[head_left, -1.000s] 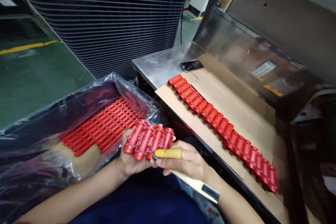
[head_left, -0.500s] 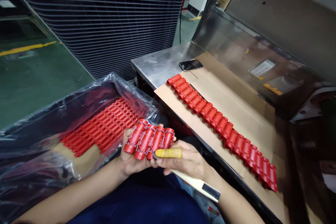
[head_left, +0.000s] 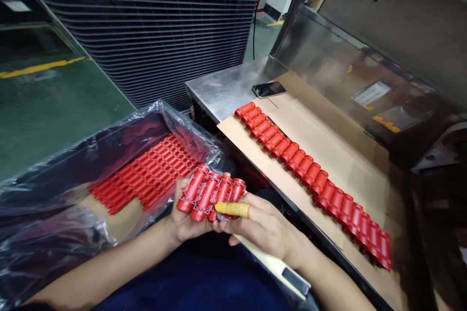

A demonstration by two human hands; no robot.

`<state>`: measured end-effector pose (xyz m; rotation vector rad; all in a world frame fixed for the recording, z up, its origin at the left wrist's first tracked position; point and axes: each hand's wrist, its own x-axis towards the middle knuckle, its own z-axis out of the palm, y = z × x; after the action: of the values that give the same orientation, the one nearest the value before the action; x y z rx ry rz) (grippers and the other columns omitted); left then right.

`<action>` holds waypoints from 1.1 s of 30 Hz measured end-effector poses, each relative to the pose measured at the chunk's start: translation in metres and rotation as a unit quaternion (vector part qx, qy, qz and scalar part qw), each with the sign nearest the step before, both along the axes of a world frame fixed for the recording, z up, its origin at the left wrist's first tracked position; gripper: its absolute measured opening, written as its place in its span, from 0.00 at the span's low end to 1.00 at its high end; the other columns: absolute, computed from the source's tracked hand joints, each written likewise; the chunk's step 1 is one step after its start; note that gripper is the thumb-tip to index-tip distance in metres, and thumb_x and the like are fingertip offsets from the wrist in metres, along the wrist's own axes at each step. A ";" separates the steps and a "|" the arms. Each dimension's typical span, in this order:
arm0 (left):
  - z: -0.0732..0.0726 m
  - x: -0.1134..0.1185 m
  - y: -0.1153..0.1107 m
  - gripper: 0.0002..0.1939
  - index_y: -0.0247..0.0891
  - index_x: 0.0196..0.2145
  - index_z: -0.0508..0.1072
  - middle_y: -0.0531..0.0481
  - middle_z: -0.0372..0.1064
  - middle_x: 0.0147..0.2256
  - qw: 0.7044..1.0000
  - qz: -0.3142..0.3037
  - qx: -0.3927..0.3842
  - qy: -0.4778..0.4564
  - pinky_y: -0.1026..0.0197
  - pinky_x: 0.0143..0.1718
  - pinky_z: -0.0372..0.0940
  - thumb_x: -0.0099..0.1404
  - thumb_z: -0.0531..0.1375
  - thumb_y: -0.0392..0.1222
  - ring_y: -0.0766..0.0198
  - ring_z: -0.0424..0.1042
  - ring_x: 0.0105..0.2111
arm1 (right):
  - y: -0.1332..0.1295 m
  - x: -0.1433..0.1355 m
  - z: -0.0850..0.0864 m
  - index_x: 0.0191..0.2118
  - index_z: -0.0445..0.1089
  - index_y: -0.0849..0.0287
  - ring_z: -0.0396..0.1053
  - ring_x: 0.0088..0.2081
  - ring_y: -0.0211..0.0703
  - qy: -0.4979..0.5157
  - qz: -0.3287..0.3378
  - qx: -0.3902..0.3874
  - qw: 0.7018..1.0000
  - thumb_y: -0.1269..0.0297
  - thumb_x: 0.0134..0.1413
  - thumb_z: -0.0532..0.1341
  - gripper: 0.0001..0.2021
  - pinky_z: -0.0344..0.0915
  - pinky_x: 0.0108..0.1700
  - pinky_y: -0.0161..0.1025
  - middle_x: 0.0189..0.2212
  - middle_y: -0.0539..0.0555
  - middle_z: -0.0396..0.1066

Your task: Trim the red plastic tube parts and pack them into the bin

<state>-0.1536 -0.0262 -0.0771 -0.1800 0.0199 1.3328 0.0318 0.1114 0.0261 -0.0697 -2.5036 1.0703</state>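
My left hand (head_left: 181,227) is closed around a side-by-side group of red plastic tubes (head_left: 207,195), with thin raised patterns on their sides. My right hand (head_left: 268,228) grips a cream-handled knife (head_left: 269,263); its grey blade is mostly hidden beneath the index finger, at the near ends of the tubes. A yellow finger cot (head_left: 233,210) covers that index finger, which reaches over the tubes on the right. The fingertips of both hands meet just below the group.
To the left, a plastic-lined bin (head_left: 134,115) holds rows of red tubes (head_left: 146,170). On the right, a long line of red tubes (head_left: 297,158) lies on cardboard (head_left: 314,121) over a metal bench (head_left: 219,85). A phone (head_left: 269,89) rests behind them. Stacked dark trays (head_left: 153,24) stand beyond.
My right index finger has shifted slightly up and left over the tubes, and the knife's blade shows less. The whole view has moved a little; both hands keep their holds.
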 end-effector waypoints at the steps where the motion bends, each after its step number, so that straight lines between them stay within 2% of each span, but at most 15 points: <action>1: -0.001 0.000 0.000 0.45 0.39 0.76 0.63 0.27 0.70 0.68 1.000 0.004 0.001 0.004 0.46 0.43 0.75 0.68 0.63 0.61 0.34 0.79 0.54 | -0.002 -0.001 0.004 0.56 0.79 0.51 0.81 0.44 0.43 -0.014 0.009 0.013 1.000 0.58 0.77 0.64 0.10 0.82 0.50 0.39 0.44 0.52 0.82; 3: -0.004 0.000 0.001 0.46 0.38 0.78 0.59 0.27 0.69 0.68 1.000 0.009 0.010 0.001 0.46 0.43 0.76 0.70 0.62 0.61 0.33 0.79 0.56 | -0.007 -0.003 0.008 0.59 0.76 0.56 0.79 0.42 0.45 -0.044 0.025 0.042 0.998 0.61 0.79 0.61 0.12 0.81 0.50 0.41 0.43 0.55 0.81; 5: -0.007 0.001 0.000 0.46 0.37 0.78 0.57 0.27 0.69 0.68 0.999 0.012 0.027 -0.012 0.46 0.45 0.76 0.71 0.61 0.60 0.37 0.81 0.52 | -0.011 -0.004 0.008 0.59 0.76 0.57 0.78 0.41 0.45 -0.059 0.030 0.056 0.996 0.63 0.78 0.60 0.12 0.81 0.49 0.41 0.41 0.56 0.80; 7: -0.006 0.002 0.001 0.46 0.38 0.78 0.58 0.27 0.70 0.68 0.999 0.013 0.038 -0.015 0.46 0.46 0.75 0.71 0.62 0.60 0.40 0.83 0.48 | -0.012 -0.002 0.002 0.57 0.77 0.55 0.79 0.40 0.45 -0.038 0.009 0.015 0.999 0.62 0.77 0.62 0.11 0.81 0.47 0.41 0.41 0.55 0.81; 9: -0.001 0.002 0.002 0.47 0.40 0.78 0.58 0.28 0.69 0.68 0.999 0.016 0.037 -0.009 0.46 0.45 0.75 0.68 0.64 0.60 0.37 0.81 0.51 | -0.008 0.001 -0.007 0.55 0.79 0.52 0.80 0.39 0.46 0.020 -0.072 -0.063 0.995 0.58 0.75 0.65 0.10 0.82 0.45 0.42 0.42 0.54 0.82; 12: 0.012 0.002 0.006 0.53 0.43 0.78 0.58 0.26 0.64 0.72 0.999 0.019 0.031 -0.001 0.49 0.41 0.74 0.63 0.69 0.63 0.26 0.73 0.62 | 0.001 0.010 -0.021 0.57 0.77 0.51 0.82 0.43 0.49 0.111 -0.215 -0.142 0.960 0.58 0.77 0.62 0.10 0.82 0.49 0.48 0.49 0.57 0.82; 14: 0.019 0.000 0.008 0.55 0.43 0.79 0.57 0.24 0.61 0.73 0.999 0.016 0.034 0.001 0.51 0.40 0.73 0.62 0.70 0.63 0.24 0.71 0.64 | 0.006 0.017 -0.025 0.58 0.76 0.50 0.82 0.48 0.51 0.131 -0.251 -0.169 0.944 0.61 0.77 0.62 0.11 0.81 0.52 0.52 0.54 0.59 0.81; 16: 0.021 -0.002 0.009 0.54 0.45 0.80 0.55 0.24 0.61 0.73 0.999 0.013 0.035 0.004 0.51 0.40 0.73 0.64 0.69 0.63 0.26 0.73 0.63 | 0.005 0.021 -0.025 0.57 0.79 0.49 0.82 0.48 0.52 0.125 -0.227 -0.181 0.949 0.63 0.75 0.65 0.10 0.81 0.52 0.52 0.54 0.59 0.82; 19: 0.019 -0.004 0.010 0.52 0.47 0.80 0.53 0.26 0.62 0.73 0.999 0.016 0.036 -0.001 0.48 0.42 0.74 0.66 0.68 0.60 0.31 0.78 0.57 | 0.000 0.022 -0.024 0.57 0.82 0.48 0.82 0.44 0.49 0.109 -0.131 -0.152 0.974 0.66 0.71 0.69 0.13 0.82 0.45 0.47 0.51 0.58 0.83; 21: 0.015 -0.003 0.010 0.52 0.47 0.81 0.53 0.26 0.62 0.73 0.999 0.014 0.032 -0.012 0.47 0.43 0.74 0.66 0.67 0.59 0.34 0.80 0.53 | -0.003 0.019 -0.025 0.59 0.81 0.46 0.81 0.43 0.48 0.124 -0.078 -0.123 0.982 0.69 0.67 0.73 0.18 0.83 0.43 0.45 0.50 0.56 0.83; 23: 0.012 -0.002 0.008 0.52 0.46 0.80 0.54 0.27 0.64 0.72 1.000 0.007 0.021 -0.018 0.46 0.44 0.75 0.66 0.67 0.59 0.34 0.80 0.53 | -0.006 0.017 -0.027 0.64 0.78 0.45 0.82 0.47 0.48 0.127 -0.040 -0.098 0.986 0.71 0.66 0.74 0.25 0.84 0.45 0.44 0.53 0.55 0.84; 25: 0.007 -0.002 0.005 0.51 0.45 0.79 0.56 0.27 0.65 0.71 1.000 0.003 0.005 -0.013 0.47 0.44 0.75 0.66 0.68 0.59 0.33 0.78 0.56 | -0.007 0.015 -0.028 0.68 0.74 0.45 0.83 0.49 0.48 0.108 -0.023 -0.088 0.990 0.71 0.68 0.72 0.27 0.85 0.46 0.43 0.54 0.54 0.83; 28: 0.001 -0.003 0.000 0.51 0.42 0.78 0.58 0.26 0.67 0.70 1.000 0.000 -0.014 0.003 0.47 0.44 0.76 0.65 0.69 0.58 0.31 0.76 0.59 | -0.005 0.013 -0.028 0.68 0.74 0.50 0.83 0.50 0.45 0.094 0.001 -0.091 0.991 0.69 0.72 0.69 0.23 0.86 0.48 0.40 0.54 0.56 0.83; 33: -0.004 -0.005 -0.003 0.51 0.42 0.78 0.60 0.27 0.70 0.68 1.000 -0.008 -0.028 -0.005 0.48 0.44 0.76 0.64 0.70 0.59 0.33 0.77 0.58 | 0.003 0.007 -0.023 0.66 0.76 0.56 0.81 0.53 0.45 0.127 0.038 -0.043 0.990 0.73 0.69 0.71 0.22 0.84 0.53 0.40 0.52 0.59 0.84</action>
<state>-0.1588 -0.0291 -0.0807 -0.2328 0.0495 1.3154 0.0386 0.1139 0.0034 0.1296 -2.2487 1.1400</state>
